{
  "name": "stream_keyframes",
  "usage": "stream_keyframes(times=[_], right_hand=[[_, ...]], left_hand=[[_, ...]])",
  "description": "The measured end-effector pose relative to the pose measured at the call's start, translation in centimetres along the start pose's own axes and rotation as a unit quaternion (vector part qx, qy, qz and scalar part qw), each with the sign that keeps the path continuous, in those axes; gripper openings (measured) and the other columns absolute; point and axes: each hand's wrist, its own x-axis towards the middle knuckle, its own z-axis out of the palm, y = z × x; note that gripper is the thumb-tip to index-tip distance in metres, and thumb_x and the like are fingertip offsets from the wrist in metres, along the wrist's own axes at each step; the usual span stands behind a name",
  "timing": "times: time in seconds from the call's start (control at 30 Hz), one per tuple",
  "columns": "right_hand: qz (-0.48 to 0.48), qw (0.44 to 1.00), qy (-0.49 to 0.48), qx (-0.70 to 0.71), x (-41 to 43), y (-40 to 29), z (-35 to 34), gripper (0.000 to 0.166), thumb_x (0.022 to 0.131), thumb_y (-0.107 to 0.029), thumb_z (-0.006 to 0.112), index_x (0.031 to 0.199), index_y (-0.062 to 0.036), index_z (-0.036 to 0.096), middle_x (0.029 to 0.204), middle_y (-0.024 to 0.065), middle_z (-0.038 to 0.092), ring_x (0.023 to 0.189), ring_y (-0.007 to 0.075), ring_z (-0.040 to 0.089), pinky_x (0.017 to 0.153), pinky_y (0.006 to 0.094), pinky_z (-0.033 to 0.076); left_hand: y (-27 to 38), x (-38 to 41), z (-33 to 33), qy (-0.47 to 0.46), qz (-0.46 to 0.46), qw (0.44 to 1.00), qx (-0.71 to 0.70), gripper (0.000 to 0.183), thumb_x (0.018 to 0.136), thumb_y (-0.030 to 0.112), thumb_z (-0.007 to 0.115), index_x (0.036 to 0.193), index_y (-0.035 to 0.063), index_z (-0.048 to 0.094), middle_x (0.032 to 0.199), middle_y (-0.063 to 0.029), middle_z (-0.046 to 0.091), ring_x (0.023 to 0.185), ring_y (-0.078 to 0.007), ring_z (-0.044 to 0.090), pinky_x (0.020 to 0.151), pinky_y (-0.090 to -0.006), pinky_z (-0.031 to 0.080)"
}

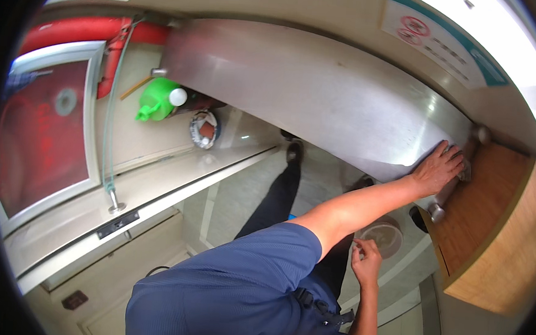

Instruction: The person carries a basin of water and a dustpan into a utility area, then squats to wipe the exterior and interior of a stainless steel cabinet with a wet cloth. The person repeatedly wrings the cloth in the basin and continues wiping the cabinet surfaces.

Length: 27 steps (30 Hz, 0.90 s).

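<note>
My left hand (438,169) reaches across to the right end of a long stainless steel panel (300,86). Its fingers lie over a crumpled greyish cloth (465,171), which shows only in part at the fingertips, beside the panel's rounded metal fittings. Lower down, my right hand (366,256) hangs with loosely bent fingers and nothing visible in them. Behind it, a round translucent bucket (382,237) stands on the floor.
Wooden cabinet (490,227) adjoins the panel's right end. At left are a green plastic jug (158,100), an open bag (204,129), red pipes (92,28), a framed red panel (49,131) and a hanging cord (110,125). My feet stand between the panel and the pale ledge (171,175).
</note>
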Motion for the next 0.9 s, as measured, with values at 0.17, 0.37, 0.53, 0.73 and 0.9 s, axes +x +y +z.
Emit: stream_keyframes(times=[0.17, 0.37, 0.53, 0.73, 0.9], right_hand=[[0.036, 0.999, -0.024, -0.002, 1.3, -1.0, 2.6, 0.018, 0.077, 0.000, 0.064, 0.094, -0.0036, 0.070, 0.081, 0.0098, 0.062, 0.063, 0.0179, 0.059, 0.060, 0.0284, 0.048], [0.003, 0.997, -0.082, 0.016, 3.7, -4.7, 7.5, 0.016, 0.079, -0.006, 0.065, 0.095, -0.0057, 0.071, 0.082, 0.0088, 0.063, 0.065, 0.0203, 0.062, 0.061, 0.0302, 0.050], [0.029, 0.996, -0.065, 0.051, 5.2, -7.2, 8.6, 0.015, 0.080, -0.006, 0.064, 0.094, -0.0055, 0.071, 0.080, 0.0095, 0.063, 0.069, 0.0226, 0.062, 0.061, 0.0320, 0.049], [-0.072, 0.979, 0.190, 0.009, 10.7, -9.5, 1.7, 0.017, 0.085, 0.002, 0.059, 0.100, -0.0001, 0.067, 0.083, 0.0087, 0.061, 0.079, 0.0175, 0.060, 0.069, 0.0278, 0.050], [-0.060, 0.963, 0.262, 0.007, 17.2, -11.1, -2.9, 0.021, 0.088, -0.001, 0.057, 0.106, 0.0000, 0.067, 0.089, 0.0084, 0.062, 0.077, 0.0144, 0.057, 0.070, 0.0263, 0.047]], left_hand=[[-18.8, -10.9, -13.3, 0.045, -0.180, 0.982, 0.017, 0.033, 0.092, 0.015, 0.044, 0.121, 0.0093, 0.058, 0.132, -0.0148, 0.053, 0.126, -0.0339, 0.046, 0.109, -0.0451, 0.033], [-41.9, -28.9, -33.4, 0.092, -0.399, 0.855, 0.317, 0.047, 0.093, 0.016, 0.048, 0.137, 0.0006, 0.044, 0.144, -0.0148, 0.045, 0.134, -0.0358, 0.039, 0.112, -0.0480, 0.027], [-23.0, -12.5, -23.0, 0.107, -0.464, 0.859, -0.187, 0.043, 0.093, 0.013, 0.044, 0.134, 0.0007, 0.048, 0.135, -0.0157, 0.052, 0.129, -0.0319, 0.045, 0.110, -0.0418, 0.031], [-12.8, -6.6, -10.6, 0.072, -0.051, 0.996, 0.001, 0.041, 0.080, 0.004, 0.051, 0.120, 0.0047, 0.059, 0.130, -0.0149, 0.055, 0.124, -0.0312, 0.048, 0.107, -0.0498, 0.034], [-25.8, -11.2, -18.1, 0.081, -0.167, 0.982, 0.045, 0.032, 0.088, 0.004, 0.045, 0.117, 0.0073, 0.058, 0.124, -0.0144, 0.055, 0.114, -0.0339, 0.050, 0.096, -0.0441, 0.044]])
